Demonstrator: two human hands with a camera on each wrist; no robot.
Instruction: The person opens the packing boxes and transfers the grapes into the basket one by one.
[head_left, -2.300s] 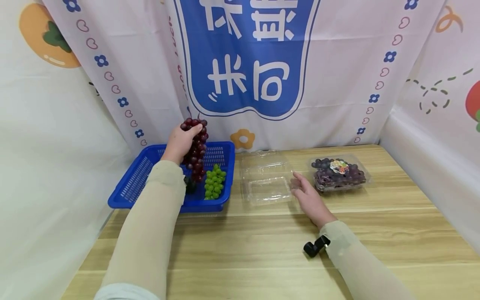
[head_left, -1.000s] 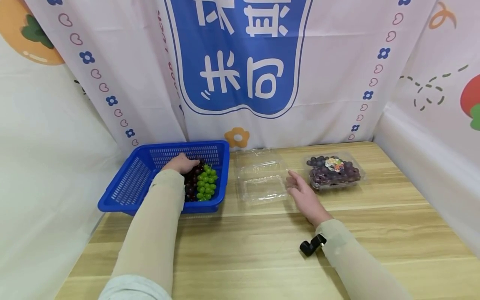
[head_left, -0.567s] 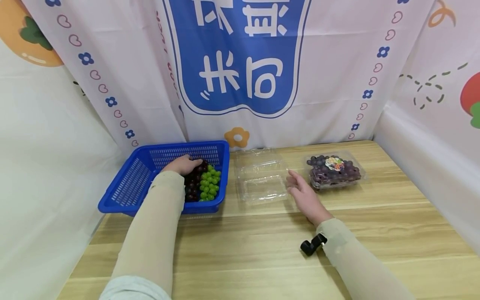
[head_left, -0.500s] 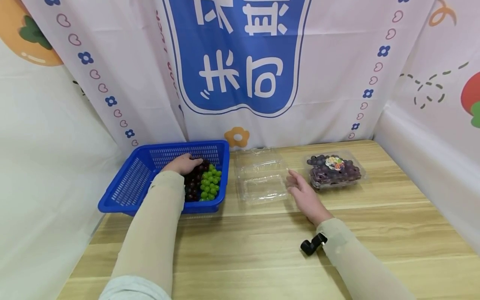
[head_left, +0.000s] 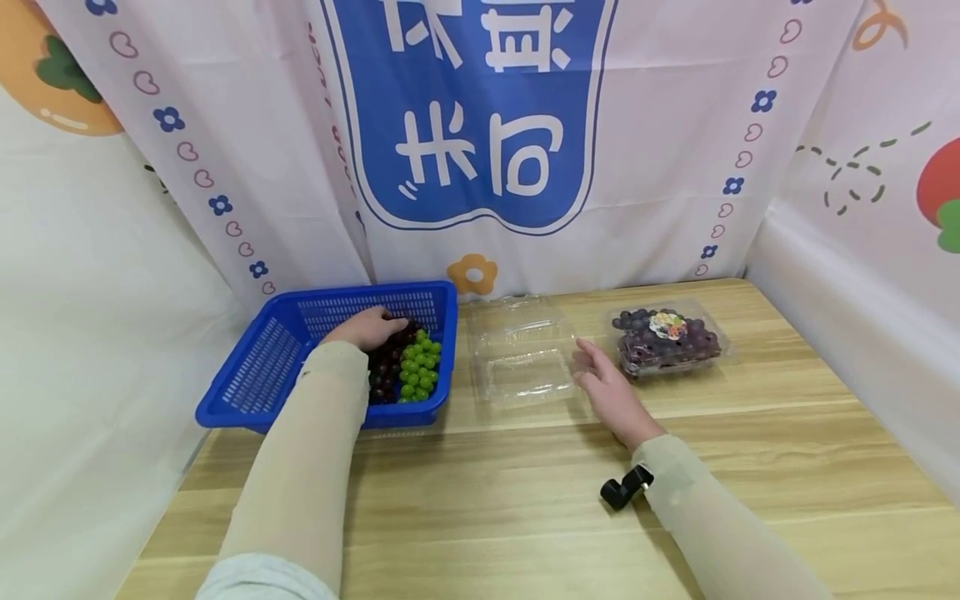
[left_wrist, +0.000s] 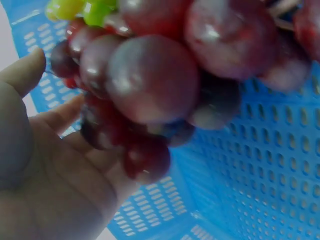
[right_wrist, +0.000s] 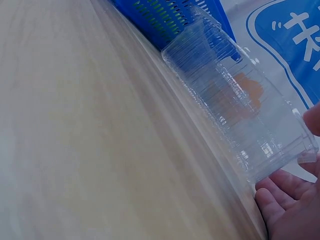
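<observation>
Pale wood desk [head_left: 480, 517] carries a blue basket [head_left: 228, 410], then an open clear box [head_left: 528, 375], likely light and flexible, the right grip [head_left: 618, 400] loose at its edge. Red grapes [head_left: 386, 367] lie in the basket, probably slippery, best lifted by the stem [left_wrist: 284, 6]; the left grip [head_left: 365, 327] is wide against them.

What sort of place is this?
Probably a small fruit-packing booth or a mock-up of one: a blue basket holds red grapes and green grapes, a clear clamshell lies open beside a filled grape pack, and fruit-printed fabric encloses the table.
</observation>
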